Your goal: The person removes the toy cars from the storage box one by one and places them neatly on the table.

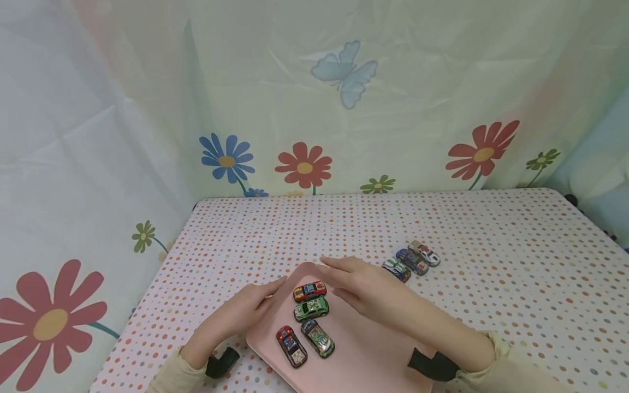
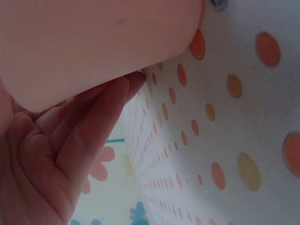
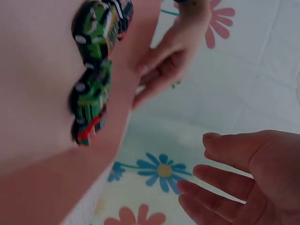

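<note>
A pink tray (image 1: 366,357) lies at an angle on the table and carries several small toy cars. A red and yellow car (image 1: 310,291) and a green car (image 1: 312,309) sit near its far corner; a dark green car (image 1: 318,338) and a red and blue car (image 1: 291,346) are closer to me. My left hand (image 1: 248,307) grips the tray's left edge, thumb at the rim and fingers beneath, as the left wrist view shows of the fingers (image 2: 89,136). Over the tray's far right side hovers my right hand (image 1: 361,286), fingers extended, holding nothing.
Beyond my right hand, a green and white toy car (image 1: 396,269), a blue one (image 1: 412,261) and a white and red one (image 1: 425,253) stand side by side on the dotted tablecloth (image 1: 511,273). A flowered curtain (image 1: 413,98) hangs behind the table.
</note>
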The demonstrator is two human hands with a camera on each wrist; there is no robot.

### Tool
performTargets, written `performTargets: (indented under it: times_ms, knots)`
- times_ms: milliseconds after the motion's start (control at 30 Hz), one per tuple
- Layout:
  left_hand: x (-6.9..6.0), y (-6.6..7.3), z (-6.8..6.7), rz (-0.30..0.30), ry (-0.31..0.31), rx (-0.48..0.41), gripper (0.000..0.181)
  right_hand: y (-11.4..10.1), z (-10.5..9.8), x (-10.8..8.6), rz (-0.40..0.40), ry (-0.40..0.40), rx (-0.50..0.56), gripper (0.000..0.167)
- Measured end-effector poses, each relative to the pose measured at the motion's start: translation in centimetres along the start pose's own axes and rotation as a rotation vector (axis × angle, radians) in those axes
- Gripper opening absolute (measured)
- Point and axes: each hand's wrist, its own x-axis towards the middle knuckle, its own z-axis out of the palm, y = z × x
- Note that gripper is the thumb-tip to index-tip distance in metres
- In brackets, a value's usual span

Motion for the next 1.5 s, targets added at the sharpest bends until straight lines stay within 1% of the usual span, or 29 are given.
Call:
performTargets:
  times_ms: [67, 200, 300, 433, 533, 667, 767, 933, 1167, 1333, 1500]
  knots:
    - [0.0, 0.0, 0.0, -0.004, 0.0, -0.004, 0.043, -0.4, 0.7, 0.3, -0.015, -0.035, -0.001, 0.049]
    - [0.0, 0.0, 0.0, 0.002, -0.003, 0.001, 0.043, -1.3, 1.9, 0.8, -0.008, -0.158, -0.011, 0.049]
    - [0.0, 0.0, 0.0, 0.017, 0.0, 0.005, 0.043, -1.9, 2.6, 1.1, -0.028, -0.234, -0.031, 0.046]
    - [0.0, 0.0, -0.1, 0.023, 0.004, 0.014, 0.042, -2.4, 3.5, 1.1, -0.066, -0.286, -0.083, 0.042]
    - [0.0, 0.1, -0.1, 0.017, 0.002, 0.02, 0.042, -2.8, 4.0, 1.1, -0.067, -0.328, -0.119, 0.04]
    - [0.0, 0.1, -0.1, 0.022, 0.004, 0.03, 0.042, -3.1, 4.7, 1.1, -0.069, -0.386, -0.137, 0.042]
    - [0.0, 0.0, -0.1, 0.028, 0.006, 0.041, 0.042, -3.2, 5.1, 1.0, -0.084, -0.401, -0.157, 0.043]
    - [0.0, 0.0, 0.0, 0.031, 0.003, 0.042, 0.042, -3.4, 5.6, 0.8, -0.13, -0.383, -0.214, 0.044]
    - [0.0, 0.1, -0.1, 0.024, 0.005, 0.044, 0.041, -3.5, 5.8, 0.5, -0.102, -0.42, -0.163, 0.053]
    - [0.0, 0.1, -0.1, 0.018, 0.002, 0.037, 0.042, -3.7, 6.0, 0.5, -0.098, -0.442, -0.194, 0.054]
    - [0.0, 0.0, -0.1, 0.021, 0.002, 0.035, 0.042, -4.0, 6.0, 0.4, -0.101, -0.458, -0.234, 0.05]
